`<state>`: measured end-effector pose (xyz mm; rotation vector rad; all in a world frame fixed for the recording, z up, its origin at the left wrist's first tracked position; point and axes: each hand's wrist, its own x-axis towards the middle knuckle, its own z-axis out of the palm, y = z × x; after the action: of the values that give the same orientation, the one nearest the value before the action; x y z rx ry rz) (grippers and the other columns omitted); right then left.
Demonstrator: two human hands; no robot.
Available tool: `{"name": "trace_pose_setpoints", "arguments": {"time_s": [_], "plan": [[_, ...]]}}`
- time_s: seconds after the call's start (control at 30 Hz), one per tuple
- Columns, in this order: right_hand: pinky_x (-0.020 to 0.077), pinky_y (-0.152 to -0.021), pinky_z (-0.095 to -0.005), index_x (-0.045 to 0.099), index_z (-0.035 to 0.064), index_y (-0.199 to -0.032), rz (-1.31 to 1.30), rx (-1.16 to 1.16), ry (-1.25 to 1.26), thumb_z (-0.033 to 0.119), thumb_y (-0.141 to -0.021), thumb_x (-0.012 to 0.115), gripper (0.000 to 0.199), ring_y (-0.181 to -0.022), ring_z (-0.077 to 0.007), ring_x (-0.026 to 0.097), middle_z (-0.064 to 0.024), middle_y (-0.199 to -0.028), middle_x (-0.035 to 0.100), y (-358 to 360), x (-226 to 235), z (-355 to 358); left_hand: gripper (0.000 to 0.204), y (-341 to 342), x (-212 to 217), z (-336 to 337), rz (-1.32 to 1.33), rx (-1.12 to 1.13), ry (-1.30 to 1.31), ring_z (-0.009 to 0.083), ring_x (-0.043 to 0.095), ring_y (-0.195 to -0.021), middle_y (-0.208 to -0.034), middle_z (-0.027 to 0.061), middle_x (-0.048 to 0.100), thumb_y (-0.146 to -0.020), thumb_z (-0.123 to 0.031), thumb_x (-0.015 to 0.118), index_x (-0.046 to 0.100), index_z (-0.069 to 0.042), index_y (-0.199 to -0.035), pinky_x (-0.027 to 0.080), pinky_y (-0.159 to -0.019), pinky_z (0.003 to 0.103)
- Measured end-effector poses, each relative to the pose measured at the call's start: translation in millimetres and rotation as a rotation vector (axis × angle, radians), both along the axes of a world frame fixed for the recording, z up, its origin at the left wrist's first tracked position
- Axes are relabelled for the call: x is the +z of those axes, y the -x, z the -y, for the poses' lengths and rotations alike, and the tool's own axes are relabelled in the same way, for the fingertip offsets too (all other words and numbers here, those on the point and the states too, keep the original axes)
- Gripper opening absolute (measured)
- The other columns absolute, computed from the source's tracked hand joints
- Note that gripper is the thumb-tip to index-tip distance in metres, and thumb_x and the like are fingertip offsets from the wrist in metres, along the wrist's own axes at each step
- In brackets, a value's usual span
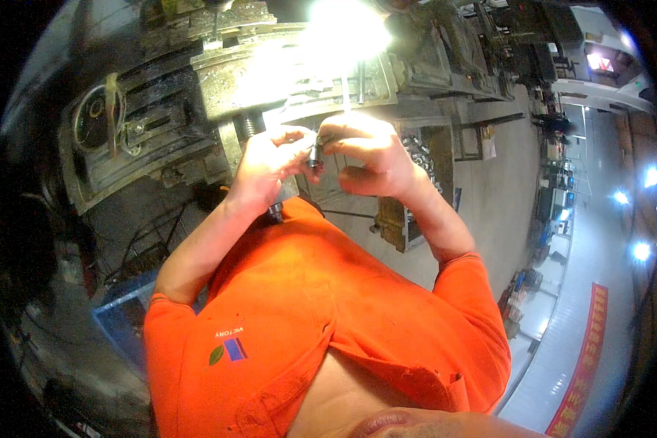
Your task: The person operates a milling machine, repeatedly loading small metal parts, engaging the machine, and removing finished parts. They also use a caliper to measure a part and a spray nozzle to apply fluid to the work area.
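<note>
Item, 2 bare hands, watched by me from afar through the head camera, both raised before the chest and near each other.

Left hand [266,166]: thumb and fingers drawn narrow, pinching the metal piece below.

Right hand [376,157]: fingers bent, their tips close to the upper end of the same piece; I cannot tell whether they grip it or only touch it.

Metal piece [314,155], 1: small, dark, cylindrical, with a shiny side; it stands roughly upright between the 2 hands, clear of the surface. Finer detail is too small for me to make out.

Machine surface [223,86], 1: worn grey metal, beyond the hands, bleached in part by glare.

Lamp [349,33], 1: very bright, above the surface.

Ribbed rod [250,125], 1: dark, just beyond the left hand.

Black knob [275,212], 1: below the left hand, near the shirt.

Small metal parts [420,157], a heap: beyond the right forearm.

Shirt [394,285], 1: orange, short-sleeved, on the wearer, a leaf-and-blue emblem [230,351] on the chest.

Blue frame [120,310], 1: low at my left.

Banner [582,358], 1: red, far right.
</note>
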<state>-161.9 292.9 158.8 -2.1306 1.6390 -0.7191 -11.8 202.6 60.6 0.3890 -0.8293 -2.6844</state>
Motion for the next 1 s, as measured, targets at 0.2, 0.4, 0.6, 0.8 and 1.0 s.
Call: {"name": "trace_pose_setpoints", "arguments": {"time_s": [0.2,0.4,0.6,0.8,1.0], "plan": [[0.0507,-0.072,-0.0363,0.060,-0.0021,-0.079,-0.182,0.029,0.098,0.010,-0.052,0.067,0.030,-0.086,-0.0299,0.059,-0.0144,-0.100,0.058,2,-9,-7,0.024,4,-7,0,0.007,-0.031,0.042,0.0187,0.062,-0.064,-0.085,0.0101,0.063,-0.086,-0.013,0.058,0.056,0.004,-0.102,0.052,-0.053,0.029],[0.0506,-0.070,-0.0347,0.061,-0.0012,-0.081,-0.222,0.149,0.158,0.009,-0.052,0.067,0.031,-0.085,-0.0290,0.059,-0.0134,-0.100,0.058,9,-6,-8,0.025,2,-2,8,0.020,-0.166,-0.009,0.0187,0.063,-0.061,-0.083,0.0099,0.062,-0.085,-0.013,0.059,0.056,0.003,-0.103,0.052,-0.051,0.027],[0.0500,-0.067,-0.0342,0.059,0.0025,-0.078,-0.056,-0.022,0.007,0.007,-0.055,0.063,0.023,-0.081,-0.0284,0.059,-0.0109,-0.097,0.058,2,-14,-13,0.024,4,-10,0,0.051,-0.089,0.178,0.0190,0.063,-0.062,-0.082,0.0099,0.062,-0.085,-0.014,0.059,0.055,0.003,-0.102,0.050,-0.048,0.025],[0.0495,-0.069,-0.0363,0.057,-0.0008,-0.080,-0.188,0.032,0.109,0.010,-0.055,0.065,0.028,-0.082,-0.0306,0.058,-0.0160,-0.098,0.056,-1,-8,-16,0.025,3,-4,5,0.028,-0.102,0.081,0.0190,0.064,-0.062,-0.079,0.0088,0.062,-0.084,-0.015,0.060,0.055,0.003,-0.101,0.049,-0.048,0.025],[0.0498,-0.061,-0.0349,0.056,0.0009,-0.077,-0.378,0.131,0.125,0.013,-0.055,0.065,0.027,-0.077,-0.0279,0.057,-0.0145,-0.093,0.055,5,-3,-11,0.024,4,0,7,0.045,-0.110,0.139,0.0184,0.063,-0.061,-0.078,0.0086,0.062,-0.085,-0.015,0.059,0.056,0.003,-0.101,0.049,-0.047,0.025]]}}
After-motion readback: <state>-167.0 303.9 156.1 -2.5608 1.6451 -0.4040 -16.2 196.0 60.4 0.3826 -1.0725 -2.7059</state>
